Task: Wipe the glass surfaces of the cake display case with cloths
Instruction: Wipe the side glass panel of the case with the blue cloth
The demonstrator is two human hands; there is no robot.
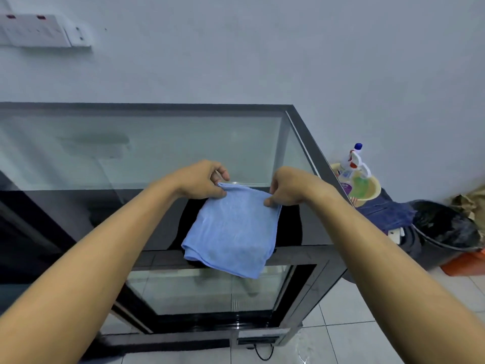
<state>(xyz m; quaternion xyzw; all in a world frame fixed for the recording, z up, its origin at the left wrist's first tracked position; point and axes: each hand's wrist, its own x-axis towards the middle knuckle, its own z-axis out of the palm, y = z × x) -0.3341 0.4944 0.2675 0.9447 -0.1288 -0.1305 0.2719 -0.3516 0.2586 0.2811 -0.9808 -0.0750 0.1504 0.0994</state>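
A black-framed glass cake display case [304, 127] stands against the wall, seen from above. A folded light blue cloth [233, 229] hangs in front of me over the case's top glass and front edge. My left hand [202, 179] pinches the cloth's upper left corner. My right hand [291, 186] pinches its upper right corner. Both hands hold the cloth's top edge just above the glass. The lower folded end droops past the front frame of the case.
To the right of the case a spray bottle [353, 164] stands in a yellow basin [374, 189]. A dark blue cloth [385, 211], a black bucket [446, 232] and an orange object sit on the tiled floor. Wall sockets [34, 30] are at upper left.
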